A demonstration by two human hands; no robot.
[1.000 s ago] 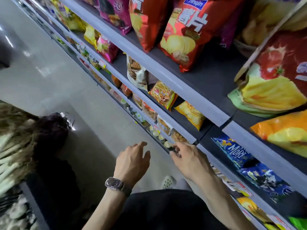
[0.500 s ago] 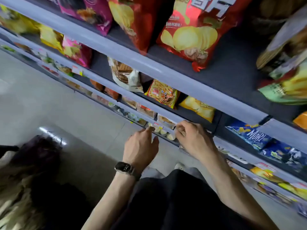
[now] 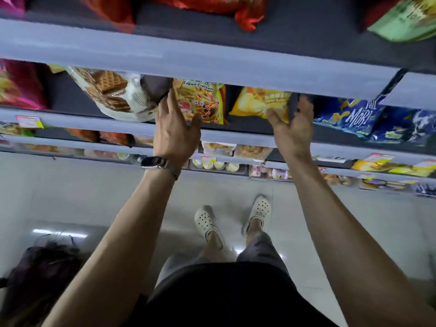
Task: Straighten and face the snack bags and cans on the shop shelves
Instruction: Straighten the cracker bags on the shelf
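The left hand (image 3: 175,131) is spreading its fingers (image 3: 171,101) wide across the cracker bag (image 3: 205,100). The right hand (image 3: 293,128), fingers equally wide, is reaching beside the yellow bag (image 3: 257,100), which is lying on the shelf (image 3: 236,138) just left of them.

shelf (image 3: 236,138) | wafer bag (image 3: 111,93) | prawn cracker bag (image 3: 205,100) | yellow bag (image 3: 259,101) | blue bags (image 3: 349,116)

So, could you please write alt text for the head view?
Looking down, a person's open left hand is at the prawn crackers bag and the open right hand at the yellow snack bag beside it on a grey shop shelf.
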